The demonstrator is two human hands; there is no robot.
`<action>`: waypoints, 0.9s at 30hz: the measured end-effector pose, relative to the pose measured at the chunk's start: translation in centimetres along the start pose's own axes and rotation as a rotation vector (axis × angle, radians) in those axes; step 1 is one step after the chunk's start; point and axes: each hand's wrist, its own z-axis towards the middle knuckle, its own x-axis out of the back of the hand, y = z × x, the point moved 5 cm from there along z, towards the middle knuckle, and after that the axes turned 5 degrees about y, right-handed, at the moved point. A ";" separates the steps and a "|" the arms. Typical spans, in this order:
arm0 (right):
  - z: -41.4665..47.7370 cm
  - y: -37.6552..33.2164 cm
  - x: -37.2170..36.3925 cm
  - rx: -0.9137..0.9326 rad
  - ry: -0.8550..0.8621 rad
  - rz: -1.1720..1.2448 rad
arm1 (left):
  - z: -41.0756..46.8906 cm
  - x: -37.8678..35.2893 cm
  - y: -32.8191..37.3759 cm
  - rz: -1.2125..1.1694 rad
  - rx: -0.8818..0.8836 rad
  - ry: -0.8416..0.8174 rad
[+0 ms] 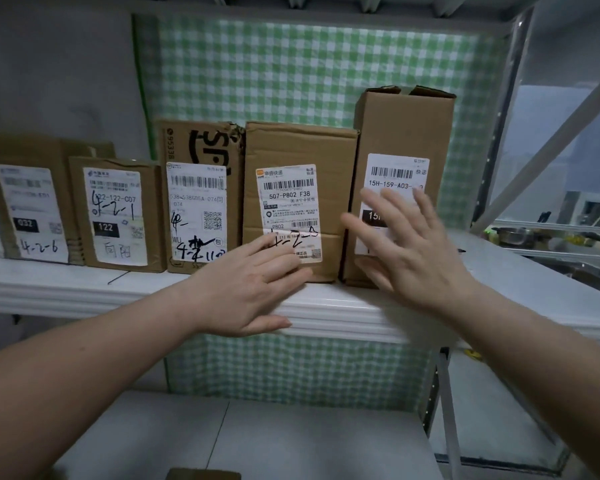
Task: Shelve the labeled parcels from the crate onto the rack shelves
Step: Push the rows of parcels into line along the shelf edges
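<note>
Several brown cardboard parcels with white labels stand in a row on the white rack shelf [66, 289]. My left hand [246, 289] lies with straight fingers against the lower front of the middle parcel [298, 150], labelled 507-P802. My right hand [409, 251] is spread flat in front of the tall parcel [406, 126] at the row's right end, covering part of its label; whether it touches the box is unclear. Left of these stand the torn parcel [201, 143] and two smaller ones [118, 209], [28, 202]. Neither hand holds anything.
A green checked cloth [291, 71] hangs behind the shelf. The rack's grey upright and diagonal brace [520, 188] stand at the right, with bare shelf beside the tall parcel. A lower shelf [257, 438] lies below, with a cardboard corner [201, 474] at the bottom edge.
</note>
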 end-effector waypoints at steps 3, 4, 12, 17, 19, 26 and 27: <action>0.8 -1.3 -2.0 0.367 -0.151 -0.081 | -2.1 0.1 -0.5 0.028 0.066 -0.002; 1.2 -1.7 -2.5 0.429 -0.181 -0.069 | -2.7 0.2 -0.7 0.045 0.100 -0.003; 4.0 -5.6 -4.6 0.642 -0.237 0.052 | -7.3 0.5 -2.4 0.058 0.367 -0.070; 5.4 -7.4 -5.5 0.657 -0.247 0.088 | -9.5 0.2 -2.4 0.043 0.450 -0.124; 6.0 -8.0 -5.9 0.667 -0.253 0.095 | -10.0 0.2 -2.4 0.022 0.463 -0.141; 8.4 -10.2 -7.1 0.661 -0.233 0.087 | -12.0 -0.3 -3.5 -0.062 0.587 -0.173; 8.7 -10.5 -7.3 0.665 -0.238 0.083 | -12.3 -0.4 -3.6 -0.084 0.626 -0.180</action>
